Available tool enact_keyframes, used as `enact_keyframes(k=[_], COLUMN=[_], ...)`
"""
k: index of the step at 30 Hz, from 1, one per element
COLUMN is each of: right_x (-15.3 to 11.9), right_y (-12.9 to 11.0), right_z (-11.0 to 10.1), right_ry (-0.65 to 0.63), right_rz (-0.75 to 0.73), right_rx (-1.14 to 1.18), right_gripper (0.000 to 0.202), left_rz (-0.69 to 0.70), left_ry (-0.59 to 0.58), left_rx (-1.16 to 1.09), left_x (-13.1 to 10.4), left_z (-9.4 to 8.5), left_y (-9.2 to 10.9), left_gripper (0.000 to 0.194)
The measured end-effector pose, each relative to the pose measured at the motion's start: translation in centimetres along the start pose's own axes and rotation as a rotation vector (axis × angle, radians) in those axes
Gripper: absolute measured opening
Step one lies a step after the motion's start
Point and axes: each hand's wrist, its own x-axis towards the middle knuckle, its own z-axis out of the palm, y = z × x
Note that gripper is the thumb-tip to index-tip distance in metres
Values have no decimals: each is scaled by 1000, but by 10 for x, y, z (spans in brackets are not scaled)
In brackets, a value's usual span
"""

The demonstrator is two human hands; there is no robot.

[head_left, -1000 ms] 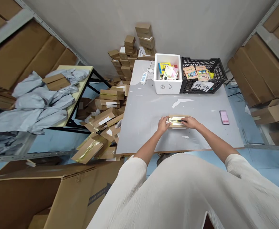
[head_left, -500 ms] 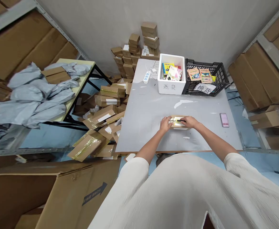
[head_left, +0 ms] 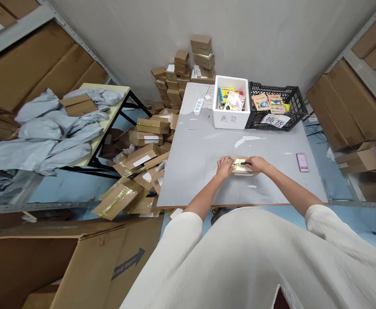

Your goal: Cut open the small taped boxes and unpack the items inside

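Observation:
A small cardboard box [head_left: 244,170] with shiny tape along its top lies on the grey table near its front edge. My left hand [head_left: 225,166] grips the box's left end, fingers bent over the top. In my right hand [head_left: 257,164] is a slim black-handled utility knife [head_left: 246,163], its tip pointing left along the taped top. The fingers of that hand are closed round the handle and hide part of it. Exactly how deep the blade sits in the tape is too small to tell.
Behind the box stand a white foam box [head_left: 231,122] and a black crate [head_left: 299,112], both with books. A phone [head_left: 302,162] lies to the right, a power strip [head_left: 198,106] at the back left. Cardboard parcels [head_left: 118,199] are heaped left of the table [head_left: 197,146].
The knife and both hands stay at the box with barely any shift. The whole view has moved slightly, with the background sitting a little lower.

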Motion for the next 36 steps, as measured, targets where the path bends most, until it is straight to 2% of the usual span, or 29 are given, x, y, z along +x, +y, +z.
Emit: enact_keyframes(k=[3,12,17,20,26,31,36], right_x=[-2,-13,-19,-30,-60,-77,-91], right_y=[5,30,60,81,109,119,127], right_z=[0,5,5,3,-10,-25,-32], right_ry=[-6,-15,6,39,-45,-122,-181], right_rz=[27,100,140,138,199,218,215], right_rx=[-20,85,189,164,89,94,211], right_gripper=[35,28,30,28,21,33,44], left_rz=[101,60,21,12,5,-12,-26], left_ry=[-24,-52,-79,-96,-107,-141,-174], left_rx=[-20,-1,29,60,116,206,297], left_x=[0,1,5,6,7,8,6], left_z=[-2,0,1,2,2,1,0], left_y=[3,4,7,9,12,18,27], left_gripper=[52,57,57,58,57,61,62])
